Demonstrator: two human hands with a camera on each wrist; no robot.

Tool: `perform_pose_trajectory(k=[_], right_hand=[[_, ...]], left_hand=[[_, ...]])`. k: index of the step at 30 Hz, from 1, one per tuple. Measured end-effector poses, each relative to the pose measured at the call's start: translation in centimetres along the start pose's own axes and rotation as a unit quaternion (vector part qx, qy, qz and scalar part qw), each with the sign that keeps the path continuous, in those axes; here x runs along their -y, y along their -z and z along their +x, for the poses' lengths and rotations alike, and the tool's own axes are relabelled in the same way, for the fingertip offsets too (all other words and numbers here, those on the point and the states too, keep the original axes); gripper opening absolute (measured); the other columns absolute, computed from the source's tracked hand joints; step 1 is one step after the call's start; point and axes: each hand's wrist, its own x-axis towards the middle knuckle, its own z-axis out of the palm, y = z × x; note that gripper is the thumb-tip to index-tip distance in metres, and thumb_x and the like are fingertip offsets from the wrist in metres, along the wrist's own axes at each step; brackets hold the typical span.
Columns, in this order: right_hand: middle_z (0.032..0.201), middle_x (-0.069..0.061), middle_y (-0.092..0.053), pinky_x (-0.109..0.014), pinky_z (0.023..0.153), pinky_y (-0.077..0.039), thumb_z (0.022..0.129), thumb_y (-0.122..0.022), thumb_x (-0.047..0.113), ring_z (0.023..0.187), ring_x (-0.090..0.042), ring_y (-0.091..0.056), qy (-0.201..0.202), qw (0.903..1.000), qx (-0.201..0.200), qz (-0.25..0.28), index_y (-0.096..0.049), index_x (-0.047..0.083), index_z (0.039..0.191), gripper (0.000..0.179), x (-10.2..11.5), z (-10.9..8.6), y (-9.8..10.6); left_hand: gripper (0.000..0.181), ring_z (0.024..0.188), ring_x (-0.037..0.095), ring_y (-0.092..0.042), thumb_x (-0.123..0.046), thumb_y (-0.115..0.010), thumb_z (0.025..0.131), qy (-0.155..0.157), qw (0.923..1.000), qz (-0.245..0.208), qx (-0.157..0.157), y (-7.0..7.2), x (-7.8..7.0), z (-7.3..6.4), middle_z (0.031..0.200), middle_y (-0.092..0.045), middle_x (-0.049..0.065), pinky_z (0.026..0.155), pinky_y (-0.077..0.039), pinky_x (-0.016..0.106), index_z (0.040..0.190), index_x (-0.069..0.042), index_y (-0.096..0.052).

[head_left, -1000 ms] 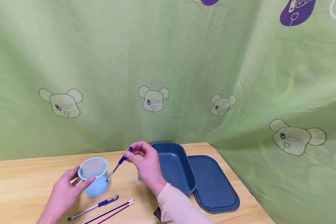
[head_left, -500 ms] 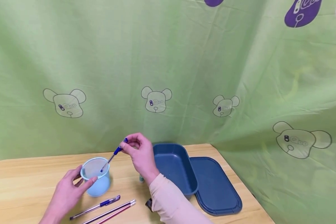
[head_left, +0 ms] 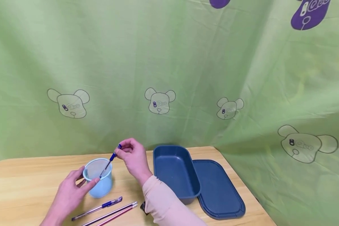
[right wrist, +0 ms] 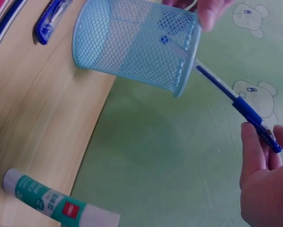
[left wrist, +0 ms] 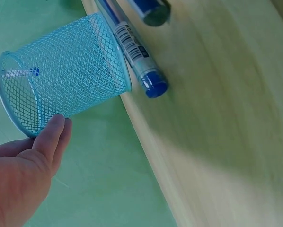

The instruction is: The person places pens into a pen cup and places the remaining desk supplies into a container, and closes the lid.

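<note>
A light blue mesh pen cup [head_left: 100, 187] stands upright on the table. My left hand [head_left: 70, 191] holds it near its rim, thumb at the front and fingers at the left side, as the left wrist view shows the fingertips on the mesh [left wrist: 68, 71]. Above the cup's right side my right hand [head_left: 134, 158] pinches a blue gel pen [right wrist: 248, 112] by its upper end. The pen slants down to the left, its tip inside the cup mouth. Another blue pen [head_left: 97, 208] and two pencils [head_left: 115, 213], one dark and one red, lie in front of the cup.
A dark blue open box [head_left: 176, 172] stands right of my right arm, beside its flat lid [head_left: 221, 190]. A glue stick [right wrist: 61, 203] stands on the table in the right wrist view. A small black object [head_left: 143, 207] shows by the right sleeve. Green curtain [head_left: 115, 62] hangs behind.
My right hand has moved left, bringing the pen's tip from outside the cup's right side over the rim and down into its mouth. My left hand keeps its hold on the cup.
</note>
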Motion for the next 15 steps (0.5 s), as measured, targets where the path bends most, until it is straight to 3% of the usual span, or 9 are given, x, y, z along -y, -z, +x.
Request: perform_pose_trajectory(k=[5, 12, 15], right_hand=[[0.084, -0.004, -0.063, -0.027, 0.073, -0.06, 0.083, -0.071, -0.01, 0.075, -0.013, -0.064, -0.013, 0.9996, 0.022, -0.012, -0.063, 0.0, 0.095, 0.018, -0.6, -0.1, -0.5], [0.08, 0.003, -0.062, -0.021, 0.066, -0.056, 0.082, -0.075, -0.005, 0.073, -0.008, -0.06, -0.023, 0.9949, 0.032, -0.092, -0.065, 0.007, 0.091, 0.017, -1.6, -0.2, -1.4], [0.079, 0.003, -0.062, -0.021, 0.064, -0.055, 0.081, -0.075, -0.004, 0.071, -0.008, -0.06, -0.035, 0.9938, 0.036, -0.099, -0.065, 0.007, 0.09, 0.017, -1.9, -0.5, -1.5]], left_hand=[[0.098, 0.126, 0.051, -0.041, -0.047, -0.072, 0.087, -0.006, 1.0, -0.002, -0.006, -0.1, 0.0, 0.0, 0.134, -0.042, 0.033, 0.095, -0.046, 0.04, 0.145, 0.018, -0.025], [0.095, 0.124, 0.05, -0.043, -0.044, -0.073, 0.088, -0.008, 0.9999, -0.002, -0.014, -0.1, -0.1, -0.1, 0.133, -0.044, 0.033, 0.094, -0.046, 0.039, 0.144, 0.017, -0.028], [0.093, 0.124, 0.051, -0.044, -0.044, -0.073, 0.088, -0.007, 0.9999, -0.005, -0.014, -0.2, -0.1, -0.1, 0.133, -0.043, 0.033, 0.094, -0.047, 0.038, 0.144, 0.016, -0.029]])
